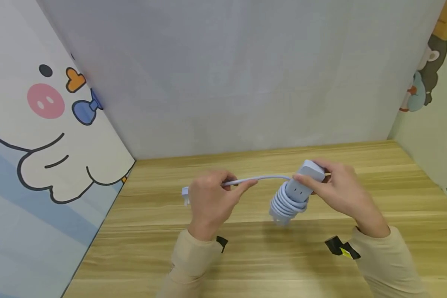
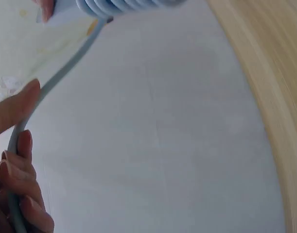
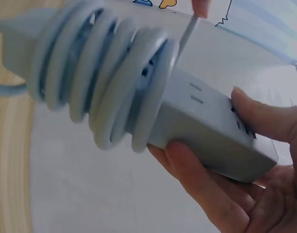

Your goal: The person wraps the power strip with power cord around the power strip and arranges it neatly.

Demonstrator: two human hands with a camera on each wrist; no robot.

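Note:
A pale blue power strip (image 1: 297,187) is held above the table by my right hand (image 1: 339,188), thumb on its socket face and fingers round the far end. Several turns of its cord (image 3: 104,73) wrap the strip's lower part. From the coil a free length of cord (image 2: 65,68) runs to my left hand (image 1: 214,198), which grips it between thumb and curled fingers. Beyond that hand, at its left, the plug (image 1: 185,194) hangs at the cord's end. In the right wrist view the socket slots (image 3: 197,92) show beside the thumb.
A wood-grain table (image 1: 141,248) lies under both hands. Behind it rises a plain pale backdrop (image 1: 223,82). Printed cartoon panels stand at the left (image 1: 44,136) and the right (image 1: 432,124). Small black pieces (image 1: 335,245) sit at the sleeve cuffs.

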